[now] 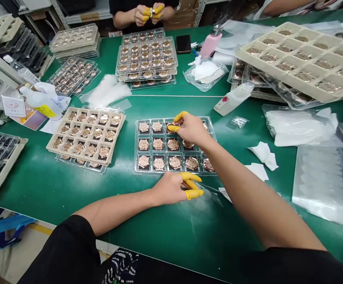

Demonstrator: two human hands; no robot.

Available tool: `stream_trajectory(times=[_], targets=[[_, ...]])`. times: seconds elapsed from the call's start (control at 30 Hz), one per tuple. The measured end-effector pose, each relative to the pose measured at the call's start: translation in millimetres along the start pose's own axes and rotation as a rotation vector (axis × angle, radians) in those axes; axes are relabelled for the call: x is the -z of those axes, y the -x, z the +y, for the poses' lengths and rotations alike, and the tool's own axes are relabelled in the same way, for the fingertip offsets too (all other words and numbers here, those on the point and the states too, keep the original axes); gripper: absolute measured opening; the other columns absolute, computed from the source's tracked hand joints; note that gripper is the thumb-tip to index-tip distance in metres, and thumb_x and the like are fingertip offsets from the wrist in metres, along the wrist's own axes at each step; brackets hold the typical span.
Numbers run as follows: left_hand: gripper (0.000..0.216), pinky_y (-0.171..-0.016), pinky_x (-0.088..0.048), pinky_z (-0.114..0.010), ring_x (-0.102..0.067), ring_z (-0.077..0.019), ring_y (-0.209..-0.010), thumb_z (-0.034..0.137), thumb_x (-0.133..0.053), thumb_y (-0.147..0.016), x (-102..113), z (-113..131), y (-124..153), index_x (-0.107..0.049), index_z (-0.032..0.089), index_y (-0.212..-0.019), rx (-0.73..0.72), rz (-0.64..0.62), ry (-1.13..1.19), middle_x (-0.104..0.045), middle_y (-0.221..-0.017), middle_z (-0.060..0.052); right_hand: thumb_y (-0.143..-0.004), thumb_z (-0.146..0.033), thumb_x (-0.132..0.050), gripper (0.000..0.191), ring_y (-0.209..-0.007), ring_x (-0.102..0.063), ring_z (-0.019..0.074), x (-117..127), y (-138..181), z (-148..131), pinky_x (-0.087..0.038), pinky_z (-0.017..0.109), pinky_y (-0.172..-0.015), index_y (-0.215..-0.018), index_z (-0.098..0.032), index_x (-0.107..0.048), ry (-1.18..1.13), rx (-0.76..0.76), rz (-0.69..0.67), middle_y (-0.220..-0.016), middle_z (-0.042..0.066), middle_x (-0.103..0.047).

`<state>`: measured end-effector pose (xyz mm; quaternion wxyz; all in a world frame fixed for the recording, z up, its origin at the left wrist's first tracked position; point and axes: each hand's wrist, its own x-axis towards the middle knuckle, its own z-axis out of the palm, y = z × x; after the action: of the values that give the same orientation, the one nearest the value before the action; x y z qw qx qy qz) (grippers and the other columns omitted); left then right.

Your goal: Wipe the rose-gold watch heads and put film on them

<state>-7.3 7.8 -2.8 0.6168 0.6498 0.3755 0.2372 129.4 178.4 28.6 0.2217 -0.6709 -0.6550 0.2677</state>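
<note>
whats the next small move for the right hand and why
I'd probably settle the round metal piece under the right hand flat in its pocket, since the yellow-capped fingers are on it, while the pieces around it lie in the clear tray.

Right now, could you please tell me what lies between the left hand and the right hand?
In the head view, a clear plastic blister tray of rose-gold medallions lies between the left hand and the right hand.

Blk phone (183, 43), pink btl (209, 45), white btl (233, 99) on green mat (35, 193).
</note>
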Motion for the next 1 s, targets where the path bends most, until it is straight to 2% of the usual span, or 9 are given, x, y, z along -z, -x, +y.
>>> stream_trajectory(times=[0.13, 0.23, 0.33, 0.53, 0.67, 0.77, 0.83, 0.93, 1.0], targets=[[0.046, -0.089, -0.065, -0.032, -0.081, -0.0188, -0.087, 0.036, -0.086, -0.083, 0, 1, 0, -0.077, 0.018, -0.123, 0.044, 0.027, 0.017, -0.087, -0.097, -0.006, -0.075, -0.038, -0.086, 0.039, -0.087, -0.068, 0.0224, 30, 52, 8, -0.054, 0.041, -0.086, -0.101, -0.023, -0.062, -0.445, -0.085, 0.102, -0.092, 0.004, -0.07], [0.064, -0.087, -0.065, -0.032, -0.08, -0.0199, -0.089, 0.041, -0.093, -0.073, 0, 2, 1, -0.075, 0.018, -0.13, 0.051, 0.065, 0.089, -0.086, -0.1, -0.006, -0.063, -0.051, -0.095, 0.062, -0.074, -0.066, 0.0189, 54, 120, 25, -0.053, 0.035, -0.072, -0.108, -0.025, -0.06, -0.679, -0.182, -0.08, -0.083, 0.0, -0.069], [0.072, -0.086, -0.066, -0.032, -0.079, -0.0196, -0.086, 0.039, -0.097, -0.066, 0, 1, 2, -0.075, 0.017, -0.13, 0.051, 0.123, 0.119, -0.085, -0.098, -0.006, -0.049, -0.05, -0.101, 0.072, -0.06, -0.059, 0.0137, 56, 172, 40, -0.045, 0.029, -0.059, -0.101, -0.024, -0.058, -0.733, -0.359, -0.282, -0.076, -0.002, -0.07], [0.066, -0.085, -0.066, -0.031, -0.076, -0.0158, -0.08, 0.031, -0.097, -0.062, 3, 2, 1, -0.077, 0.017, -0.123, 0.09, 0.146, 0.163, -0.08, -0.089, -0.003, -0.047, -0.04, -0.102, 0.069, -0.065, -0.064, 0.0144, 28, 178, 47, -0.049, 0.028, -0.064, -0.097, -0.023, -0.056, -0.877, -0.385, -0.323, -0.071, -0.004, -0.071], [0.072, -0.079, -0.066, -0.029, -0.076, -0.0155, -0.077, 0.029, -0.103, -0.051, 6, 5, -1, -0.075, 0.015, -0.116, 0.16, 0.137, 0.28, -0.08, -0.087, -0.003, -0.063, -0.05, -0.094, 0.053, -0.06, -0.059, 0.0129, 45, 180, 54, -0.046, 0.03, -0.058, -0.098, -0.022, -0.066, -0.757, -0.197, -0.287, -0.081, 0.002, -0.075], [0.074, -0.08, -0.067, -0.029, -0.077, -0.0163, -0.081, 0.031, -0.104, -0.049, 7, 8, -2, -0.075, 0.015, -0.115, 0.168, 0.158, 0.289, -0.081, -0.092, -0.004, -0.083, -0.049, -0.082, 0.034, -0.058, -0.051, 0.0108, 73, 195, 72, -0.044, 0.031, -0.059, -0.104, -0.023, -0.078, -0.453, -0.026, 0.068, -0.091, 0.004, -0.076], [0.071, -0.085, -0.067, -0.031, -0.078, -0.0174, -0.087, 0.033, -0.103, -0.052, 7, 10, -3, -0.075, 0.016, -0.115, 0.159, 0.168, 0.289, -0.082, -0.097, -0.005, -0.088, -0.045, -0.079, 0.024, -0.062, -0.054, 0.0131, 83, 209, 90, -0.043, 0.032, -0.059, -0.102, -0.025, -0.082, -0.238, 0.031, 0.244, -0.093, 0.005, -0.075], [0.07, -0.088, -0.068, -0.031, -0.079, -0.0176, -0.09, 0.031, -0.103, -0.052, 7, 11, -4, -0.075, 0.016, -0.114, 0.142, 0.148, 0.316, -0.082, -0.098, -0.006, -0.09, -0.033, -0.074, 0.014, -0.08, -0.068, 0.021, 72, 228, 111, -0.051, 0.035, -0.068, -0.096, -0.027, -0.084, -0.031, 0.126, 0.189, -0.1, 0.007, -0.077], [0.07, -0.088, -0.068, -0.031, -0.079, -0.0173, -0.089, 0.029, -0.104, -0.051, 7, 10, -4, -0.075, 0.015, -0.113, 0.138, 0.133, 0.33, -0.082, -0.098, -0.006, -0.093, -0.024, -0.066, 0.018, -0.091, -0.072, 0.0249, 57, 239, 119, -0.053, 0.037, -0.073, -0.096, -0.026, -0.084, 0.063, 0.177, 0.161, -0.101, 0.008, -0.079]])
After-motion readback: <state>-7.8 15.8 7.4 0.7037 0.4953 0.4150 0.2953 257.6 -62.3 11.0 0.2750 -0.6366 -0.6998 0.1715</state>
